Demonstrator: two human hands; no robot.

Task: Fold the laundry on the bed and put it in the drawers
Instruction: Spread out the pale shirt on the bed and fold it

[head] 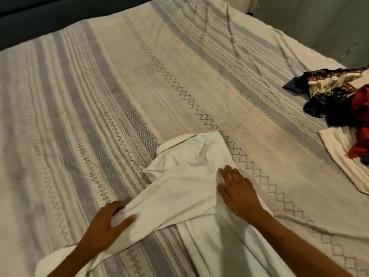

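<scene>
Barely begun | shirt (185,182) at bed's (83,100) near edge, half-folded | left hand (103,226) grips sleeve, right hand (239,194) flat on shirt | pile (339,100) at right edge unfolded | drawers unseen

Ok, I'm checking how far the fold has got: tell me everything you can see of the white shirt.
The white shirt, soft creased cloth with a collar, lies flat on the striped bedspread, collar pointing away. The left hand grips its long sleeve, drawn across to the left; the right hand presses flat on the body.

White collared shirt (185,176) lies partly folded on the striped bed (99,96).
</scene>
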